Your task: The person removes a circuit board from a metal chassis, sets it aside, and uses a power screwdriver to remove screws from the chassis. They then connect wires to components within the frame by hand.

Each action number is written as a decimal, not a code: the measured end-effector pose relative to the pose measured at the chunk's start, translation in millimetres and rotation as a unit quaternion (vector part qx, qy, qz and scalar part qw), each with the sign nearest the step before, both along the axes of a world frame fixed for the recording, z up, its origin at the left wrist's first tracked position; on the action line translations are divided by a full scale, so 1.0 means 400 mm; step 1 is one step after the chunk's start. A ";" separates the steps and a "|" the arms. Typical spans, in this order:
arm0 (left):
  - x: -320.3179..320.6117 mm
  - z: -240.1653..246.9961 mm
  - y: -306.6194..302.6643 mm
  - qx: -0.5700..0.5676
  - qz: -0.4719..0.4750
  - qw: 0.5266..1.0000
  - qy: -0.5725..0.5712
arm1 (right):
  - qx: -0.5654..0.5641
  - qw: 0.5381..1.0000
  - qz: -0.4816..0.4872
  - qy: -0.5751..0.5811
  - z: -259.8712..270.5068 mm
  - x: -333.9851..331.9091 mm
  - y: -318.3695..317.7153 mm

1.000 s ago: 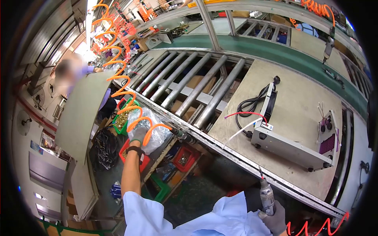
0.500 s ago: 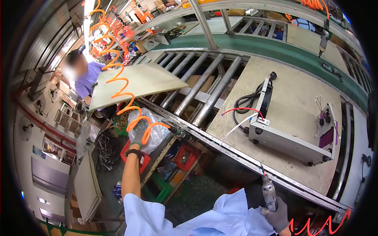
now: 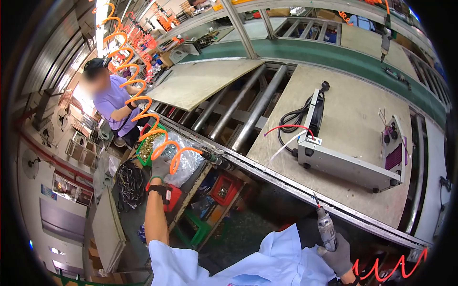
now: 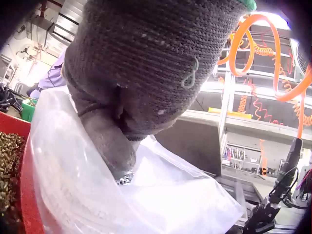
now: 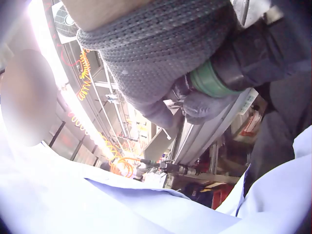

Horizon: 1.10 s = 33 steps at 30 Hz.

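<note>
My gloved left hand (image 3: 161, 168) reaches into a clear plastic bag (image 3: 183, 164). In the left wrist view its thumb (image 4: 114, 151) points down among small shiny metal pieces (image 4: 126, 178), while the other fingertips are hidden, so I cannot tell if they pinch any. Gripped in my gloved right hand (image 3: 338, 257) is a grey power screwdriver (image 3: 326, 231), its bit pointing up beside the workbench edge. On the board (image 3: 281, 181) over the rollers stands an open grey metal housing (image 3: 346, 167) with red and white wires and a black power cord (image 3: 291, 119).
Another person (image 3: 112, 97) in purple stands at the far left, a hand at a large flat board (image 3: 205, 83) lying over the rollers (image 3: 248, 109). An orange coiled hose (image 3: 148, 117) hangs across my left arm's side. Red bins (image 3: 222, 188) and a green bin (image 3: 193, 229) sit below.
The other person has swung the large board over to the right and onto the rollers. My left hand has shifted slightly within the bag; my right hand still holds the screwdriver.
</note>
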State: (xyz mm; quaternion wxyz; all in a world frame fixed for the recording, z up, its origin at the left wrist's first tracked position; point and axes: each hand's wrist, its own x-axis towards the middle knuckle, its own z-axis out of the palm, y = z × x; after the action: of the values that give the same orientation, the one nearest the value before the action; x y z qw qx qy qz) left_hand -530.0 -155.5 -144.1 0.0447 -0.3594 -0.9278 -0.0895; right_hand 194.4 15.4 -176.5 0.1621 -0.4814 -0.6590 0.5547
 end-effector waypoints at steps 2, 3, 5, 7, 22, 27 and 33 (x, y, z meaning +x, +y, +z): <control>-0.025 -0.004 -0.010 0.016 0.008 0.999 -0.049 | 0.007 1.000 0.001 0.003 -0.013 0.006 -0.002; -0.059 -0.027 -0.024 0.030 0.009 0.997 -0.070 | 0.013 1.000 0.003 0.007 -0.021 0.008 -0.003; -0.062 -0.033 -0.031 0.054 0.011 0.993 -0.106 | 0.014 1.000 -0.001 0.012 -0.023 0.011 -0.009; -0.037 -0.013 -0.028 0.075 0.013 0.988 -0.136 | 0.005 1.000 -0.010 0.015 -0.014 0.006 -0.011; 0.005 0.007 -0.014 0.161 0.042 0.937 -0.307 | -0.003 0.999 -0.027 0.027 -0.024 0.035 -0.007; 0.104 0.062 -0.018 0.164 0.020 0.939 -0.303 | 0.009 0.999 -0.042 0.028 -0.043 0.046 -0.006; 0.072 0.027 -0.048 0.226 0.086 0.914 -0.326 | -0.011 0.999 -0.050 0.017 -0.047 0.059 0.003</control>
State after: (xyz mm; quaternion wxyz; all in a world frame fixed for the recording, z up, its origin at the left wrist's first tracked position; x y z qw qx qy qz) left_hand -501.0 -174.6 -133.2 -0.1727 -0.2092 -0.8735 -0.4043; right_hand 218.0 16.8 -195.2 0.1955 -0.5059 -0.6252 0.5612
